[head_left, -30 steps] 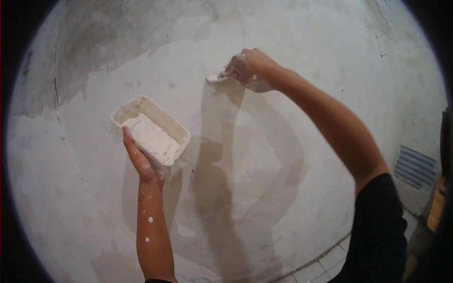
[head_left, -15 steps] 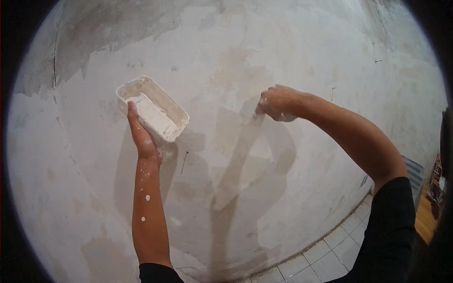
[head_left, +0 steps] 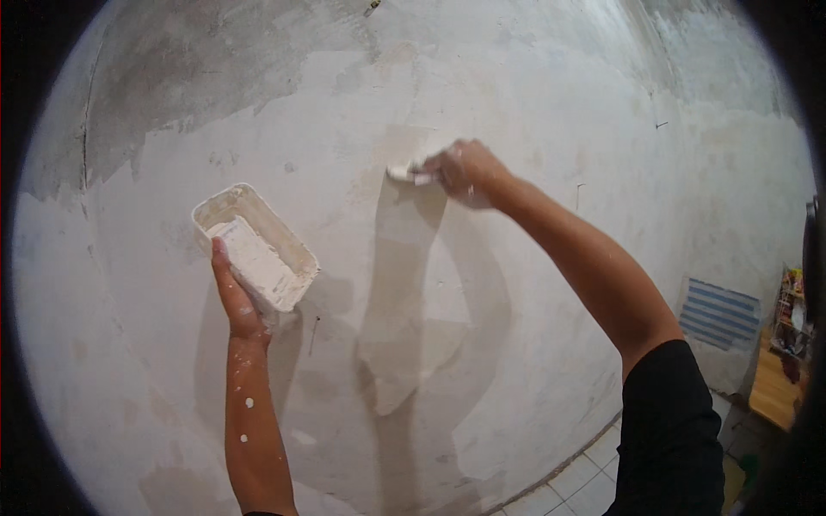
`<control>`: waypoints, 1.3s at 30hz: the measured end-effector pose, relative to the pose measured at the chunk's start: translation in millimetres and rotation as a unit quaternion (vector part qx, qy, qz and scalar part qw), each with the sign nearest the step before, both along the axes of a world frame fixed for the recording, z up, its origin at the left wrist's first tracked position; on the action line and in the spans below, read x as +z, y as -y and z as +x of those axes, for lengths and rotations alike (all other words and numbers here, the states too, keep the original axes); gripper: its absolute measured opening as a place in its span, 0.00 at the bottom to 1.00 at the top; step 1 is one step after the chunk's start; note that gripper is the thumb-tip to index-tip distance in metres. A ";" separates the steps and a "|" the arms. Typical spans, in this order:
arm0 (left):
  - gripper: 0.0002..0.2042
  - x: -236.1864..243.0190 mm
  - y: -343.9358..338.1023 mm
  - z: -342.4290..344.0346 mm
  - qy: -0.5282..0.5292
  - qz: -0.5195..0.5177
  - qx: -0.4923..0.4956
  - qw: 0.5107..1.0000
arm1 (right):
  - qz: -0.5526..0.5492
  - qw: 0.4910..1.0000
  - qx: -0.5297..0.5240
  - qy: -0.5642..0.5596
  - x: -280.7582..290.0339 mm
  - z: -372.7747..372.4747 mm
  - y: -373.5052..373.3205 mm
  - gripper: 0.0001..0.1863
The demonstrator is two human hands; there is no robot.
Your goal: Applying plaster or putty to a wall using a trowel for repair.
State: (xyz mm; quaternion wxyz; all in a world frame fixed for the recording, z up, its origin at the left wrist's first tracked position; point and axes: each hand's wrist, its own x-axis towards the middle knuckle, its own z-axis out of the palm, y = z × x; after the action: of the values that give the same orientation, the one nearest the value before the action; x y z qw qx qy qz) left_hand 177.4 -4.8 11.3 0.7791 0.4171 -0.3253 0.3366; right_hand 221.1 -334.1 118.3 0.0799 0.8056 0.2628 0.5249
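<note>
My left hand [head_left: 236, 297] grips a rectangular plastic tub [head_left: 301, 255] by its near left side, thumb over the rim. White putty [head_left: 255, 265] fills part of the tub, smooth on top and smeared along the walls. Higher up and to the right, my right hand [head_left: 469, 175] is closed round a putty knife [head_left: 403, 175], its handle mostly hidden by the fingers. The putty-coated blade lies at or very near the wall [head_left: 344, 120]; contact is hard to judge. White spots dot my left forearm.
Bare grey plaster [head_left: 215, 64] shows at the upper left, above the paler coated area. Nails stick out, one beside the tub [head_left: 314, 331]. At the right are a blue striped panel [head_left: 721, 312], a wooden surface [head_left: 774, 387] and floor tiles [head_left: 575, 475].
The view has shifted to the right. My right hand has swept leftward across the wall, bringing the putty knife's blade into sight. The left hand still holds the tub.
</note>
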 end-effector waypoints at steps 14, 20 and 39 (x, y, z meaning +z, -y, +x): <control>0.34 2.7 -1.8 7.9 -0.008 -0.012 -0.004 1.000 | -0.142 0.986 0.004 -0.093 -44.1 -39.6 -25.6 0.14; 0.33 -8.2 -24.7 -4.2 -0.021 0.060 -0.048 0.997 | -0.025 0.991 0.128 0.026 -14.3 -42.5 -89.6 0.17; 0.34 -22.4 -55.2 -49.9 -0.045 0.041 0.059 0.996 | 0.200 0.946 0.254 0.021 -97.7 29.6 -86.1 0.06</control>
State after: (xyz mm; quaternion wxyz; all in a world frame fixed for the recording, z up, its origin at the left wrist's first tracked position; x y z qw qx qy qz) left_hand 127.5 50.5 -11.1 0.7541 0.4818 -0.2778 0.3494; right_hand 250.7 -248.0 20.6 -0.2129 0.7003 0.3465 0.5867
